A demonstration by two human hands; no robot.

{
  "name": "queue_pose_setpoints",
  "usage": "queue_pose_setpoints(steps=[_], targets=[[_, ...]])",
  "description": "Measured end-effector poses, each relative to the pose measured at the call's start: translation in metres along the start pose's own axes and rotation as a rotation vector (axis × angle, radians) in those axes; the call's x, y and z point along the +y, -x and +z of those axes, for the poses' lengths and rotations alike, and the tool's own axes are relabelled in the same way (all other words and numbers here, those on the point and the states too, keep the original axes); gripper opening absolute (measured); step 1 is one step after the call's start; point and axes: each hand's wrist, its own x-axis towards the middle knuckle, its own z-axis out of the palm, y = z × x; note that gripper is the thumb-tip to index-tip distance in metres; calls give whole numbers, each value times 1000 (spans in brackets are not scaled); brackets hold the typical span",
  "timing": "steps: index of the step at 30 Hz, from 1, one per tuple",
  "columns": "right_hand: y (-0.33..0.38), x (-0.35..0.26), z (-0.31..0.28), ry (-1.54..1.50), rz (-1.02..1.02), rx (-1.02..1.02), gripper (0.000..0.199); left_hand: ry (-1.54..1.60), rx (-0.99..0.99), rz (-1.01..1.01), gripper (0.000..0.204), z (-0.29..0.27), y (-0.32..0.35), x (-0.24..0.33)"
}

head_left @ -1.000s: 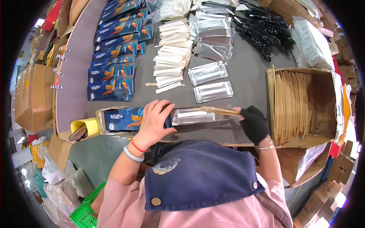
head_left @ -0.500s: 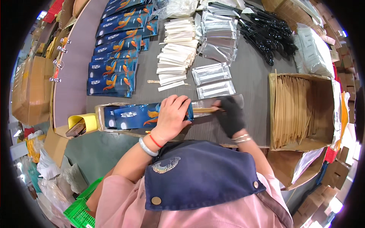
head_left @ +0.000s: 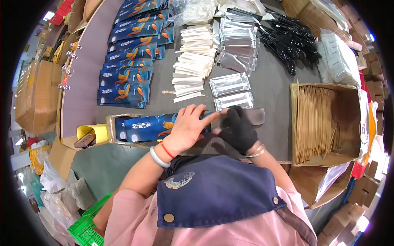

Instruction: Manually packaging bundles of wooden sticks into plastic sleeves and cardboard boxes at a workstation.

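Observation:
My left hand (head_left: 186,129) lies across the right end of a blue printed packet (head_left: 145,129), fingers bent over it and one finger stretched toward the other hand. The packet rests on more blue packets in an open cardboard box. At the packet's mouth is my right hand (head_left: 239,130), in a black fingerless glove, its fingers curled close together. What those fingers hold is hidden. A glossy grey, see-through flat piece (head_left: 256,116) with a rounded end shows past the glove. Just beyond it are two clear flat packets (head_left: 234,101).
Overlapping blue packets (head_left: 125,92) line the back left. Narrow white paper strips (head_left: 191,76), clear packets (head_left: 238,39) and black spoons (head_left: 287,45) lie behind the hands. At right stands a carton (head_left: 353,139) of wooden chopsticks (head_left: 314,123). A yellow holder (head_left: 98,133) sits at left.
My right hand has moved left toward the packet's mouth. The chopsticks that showed between the hands are out of sight. My left hand has stretched a finger toward the right hand.

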Motion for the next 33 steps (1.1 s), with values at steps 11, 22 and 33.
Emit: queue_pose_setpoints(steps=[11, 22, 33], targets=[[12, 3, -65, 324, 109, 59, 61, -443, 137, -22, 25, -94, -5, -87], [8, -24, -49, 486, -5, -112, 56, 125, 231, -595, 88, 14, 47, -28], [-17, -35, 21, 191, -158, -187, 65, 171, 138, -537, 69, -4, 33, -41]])
